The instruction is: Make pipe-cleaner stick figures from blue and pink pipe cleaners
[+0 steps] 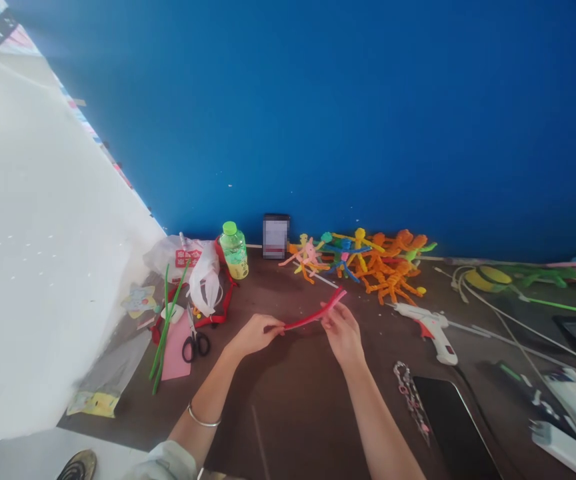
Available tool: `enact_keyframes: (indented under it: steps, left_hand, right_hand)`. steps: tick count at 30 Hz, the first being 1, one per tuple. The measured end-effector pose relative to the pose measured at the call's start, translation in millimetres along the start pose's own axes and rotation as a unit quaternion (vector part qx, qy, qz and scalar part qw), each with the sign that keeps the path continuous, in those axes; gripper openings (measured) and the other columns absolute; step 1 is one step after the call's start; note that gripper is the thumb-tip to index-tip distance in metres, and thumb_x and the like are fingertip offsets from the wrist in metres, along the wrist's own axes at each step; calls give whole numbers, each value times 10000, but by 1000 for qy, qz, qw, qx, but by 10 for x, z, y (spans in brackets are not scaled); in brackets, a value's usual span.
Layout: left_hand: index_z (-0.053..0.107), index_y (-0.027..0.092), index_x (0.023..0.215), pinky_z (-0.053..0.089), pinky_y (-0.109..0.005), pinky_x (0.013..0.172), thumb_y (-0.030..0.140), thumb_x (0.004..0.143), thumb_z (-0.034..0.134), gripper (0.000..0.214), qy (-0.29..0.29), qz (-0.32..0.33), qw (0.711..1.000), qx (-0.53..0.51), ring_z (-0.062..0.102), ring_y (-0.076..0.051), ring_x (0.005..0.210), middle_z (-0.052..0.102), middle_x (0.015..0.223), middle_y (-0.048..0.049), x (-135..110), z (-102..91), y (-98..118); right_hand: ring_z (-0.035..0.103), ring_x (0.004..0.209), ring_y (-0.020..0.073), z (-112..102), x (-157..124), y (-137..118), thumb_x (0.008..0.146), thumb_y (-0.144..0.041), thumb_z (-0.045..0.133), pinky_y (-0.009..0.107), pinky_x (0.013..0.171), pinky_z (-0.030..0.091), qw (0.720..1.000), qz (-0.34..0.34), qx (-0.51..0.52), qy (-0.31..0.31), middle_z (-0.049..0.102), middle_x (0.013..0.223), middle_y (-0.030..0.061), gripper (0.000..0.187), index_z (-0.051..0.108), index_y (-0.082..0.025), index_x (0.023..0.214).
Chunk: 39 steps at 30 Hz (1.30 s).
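A small bundle of red and pink pipe cleaners (311,318) is stretched between my hands above the dark table, curving up toward the right. My left hand (255,335) pinches its left end between thumb and fingers. Near the other end, my right hand (342,332) is closed on the bundle, and a short length sticks out past the fingers. Behind my hands, against the wall, stand several pipe-cleaner figures (347,252) in pink, blue, yellow and green, with a heap of orange ones (393,267) beside them.
To the left lie scissors (196,344), green pipe cleaners (165,333), pink paper (177,350) and a plastic bag (203,270). A bottle (235,252) stands at the back. On the right are a glue gun (431,327), a phone (455,427), a chain (411,397), cables and a charger (565,450).
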<state>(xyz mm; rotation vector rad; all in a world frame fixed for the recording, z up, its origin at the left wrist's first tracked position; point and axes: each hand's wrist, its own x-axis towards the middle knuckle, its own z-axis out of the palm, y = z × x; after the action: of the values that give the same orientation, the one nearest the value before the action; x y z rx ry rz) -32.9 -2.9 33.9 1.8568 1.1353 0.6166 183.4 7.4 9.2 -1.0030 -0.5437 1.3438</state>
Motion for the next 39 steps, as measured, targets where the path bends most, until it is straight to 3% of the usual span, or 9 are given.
enact_keyframes:
  steps: [3,5,13,21,26,32,39]
  left_hand:
    - [680,170,794,411,-222,698,249,834,423,272,-2,13,1000,19,597,-145,722,676,802,-49,-23,-12,-12]
    - [679,180,809,409,-230,718,252,843,411,280,-2,27,999,37,600,-153,736,672,799,-52,-29,-21,-24]
    - [663,214,933,404,-255,733,350,836,448,272,75,34,990,116,587,-178,782,662,864,-63,-49,-105,-160]
    - [669,210,882,389,-242,703,355,835,450,266,83,11,988,127,578,-169,749,652,814,-52,-96,-243,-224]
    - [667,181,761,401,-233,703,331,843,424,297,105,-20,993,49,575,-148,678,653,698,-39,-98,-294,-231]
    - [665,150,771,417,-212,526,390,758,529,277,141,-93,983,-71,495,-91,463,657,662,-32,-90,-320,-283]
    - [655,111,751,478,-238,537,372,686,618,272,182,-125,957,-188,575,-125,491,626,541,-35,-66,-305,-370]
  right_hand:
    - [502,533,70,8,-3,-45,552,-236,745,219,498,425,1000,9,5,-24,649,774,8,350,630,-219,883]
    - [502,539,73,11,-8,-48,571,-274,741,223,507,425,1000,7,-4,-23,622,718,-2,317,642,-206,864]
    - [484,522,60,-22,14,-15,588,-323,748,217,496,403,999,-35,-2,35,595,666,-14,220,637,-170,699]
    - [496,524,53,-111,74,-61,595,-312,741,212,509,418,994,-66,24,89,590,665,-31,218,608,-168,690]
    - [480,498,47,-139,84,-78,597,-260,735,199,500,412,992,-72,18,97,532,583,-65,240,625,-190,799]
    - [505,497,51,-125,70,-105,599,-257,725,204,500,424,991,-94,0,100,524,617,-78,422,580,-259,995]
    - [504,486,54,-96,60,-95,595,-280,731,208,498,419,987,-117,-5,108,515,584,-77,317,585,-218,870]
